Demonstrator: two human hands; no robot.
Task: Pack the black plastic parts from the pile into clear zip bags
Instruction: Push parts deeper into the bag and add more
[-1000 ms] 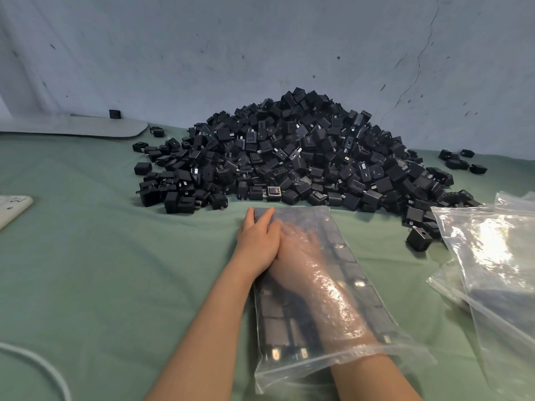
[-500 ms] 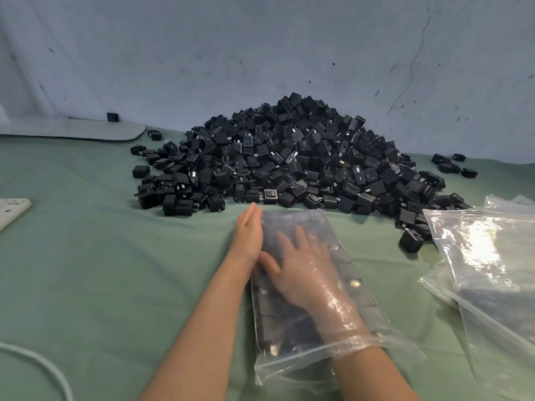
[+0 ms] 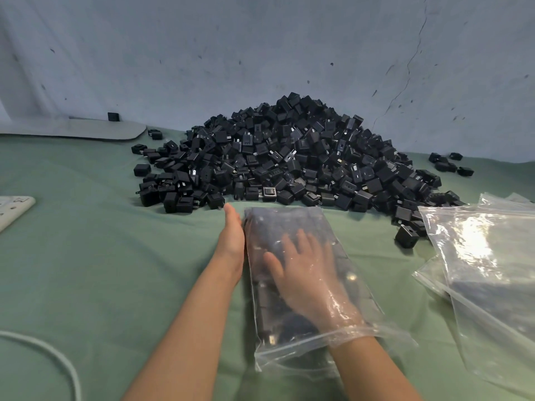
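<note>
Left hand [image 3: 231, 238]: shifted off the top to the bag's [image 3: 356, 285] left edge, fingers straight.
Right hand [image 3: 304, 270]: splayed inside, levelling parts [image 3: 266, 308].
Bag: withdraw your hand, then zip.

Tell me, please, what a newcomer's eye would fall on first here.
The big pile of black plastic parts heaped against the back wall dominates. In front of it, the right hand lies spread inside a clear zip bag on parts already packed, while the left hand rests flat against the bag's left edge.
</note>
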